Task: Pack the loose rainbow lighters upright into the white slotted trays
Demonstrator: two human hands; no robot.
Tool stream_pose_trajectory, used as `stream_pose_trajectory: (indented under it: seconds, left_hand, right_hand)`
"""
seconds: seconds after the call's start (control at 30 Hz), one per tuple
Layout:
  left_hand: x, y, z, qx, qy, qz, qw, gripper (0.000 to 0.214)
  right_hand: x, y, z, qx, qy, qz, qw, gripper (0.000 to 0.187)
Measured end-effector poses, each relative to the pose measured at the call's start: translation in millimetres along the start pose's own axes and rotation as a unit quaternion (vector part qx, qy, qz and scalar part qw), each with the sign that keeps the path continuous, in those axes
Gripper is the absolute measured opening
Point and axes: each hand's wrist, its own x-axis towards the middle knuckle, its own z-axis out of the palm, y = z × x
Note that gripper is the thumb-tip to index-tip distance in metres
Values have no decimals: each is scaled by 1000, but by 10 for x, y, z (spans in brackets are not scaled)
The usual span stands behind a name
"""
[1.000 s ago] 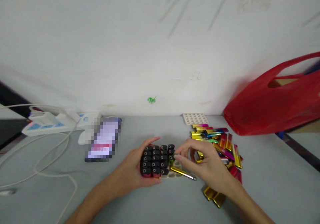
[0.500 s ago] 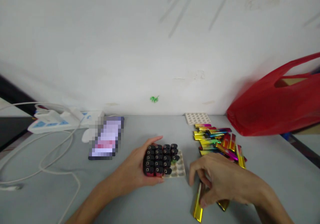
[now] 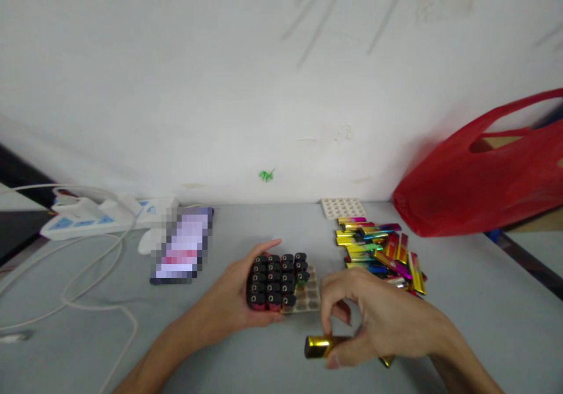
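My left hand [image 3: 231, 306] is wrapped round the left side of a cream holed tray [image 3: 308, 298] on the grey table [image 3: 246, 359]. Several black-capped lighters [image 3: 276, 279] stand in the tray's left rows. Its right rows show bare holes. My right hand [image 3: 378, 321] pinches a gold lighter [image 3: 319, 346], held level just above the table, right of and in front of the tray. Behind my right hand lies a heap of shiny gold, red and rainbow lighters [image 3: 378, 250].
A second, unfilled holed tray [image 3: 343, 207] lies by the wall. A red plastic bag [image 3: 484, 177] fills the right rear. A phone [image 3: 181, 244], a white power strip [image 3: 97, 218] and looping white cables [image 3: 70, 288] lie at the left.
My right hand left the tray, dropped to the table in front of the heap, took up a gold lighter and turned it level toward the tray. My left hand kept hold of the tray.
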Motion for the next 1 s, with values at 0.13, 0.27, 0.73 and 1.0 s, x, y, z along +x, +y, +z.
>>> stream_pose_trajectory:
  seconds: [0.13, 0.27, 0.73, 1.0]
  left_hand:
    - [-1, -5, 10, -19, -8, -2, 1000, 111]
    - [-1, -25, 5, -3, 1, 1, 1000, 111]
    - [-4, -4, 9, -19, -7, -16, 1000, 112]
    - [-13, -18, 15, -16, 0, 0, 1000, 110]
  right_hand:
    - [-19, -121, -41, 205, -19, 7, 978, 22]
    - [3, -58, 29, 359, -58, 50, 930, 25]
    - [54, 118, 36, 204, 194, 20, 959, 18]
    - [-42, 93, 145, 97, 169, -32, 980, 7]
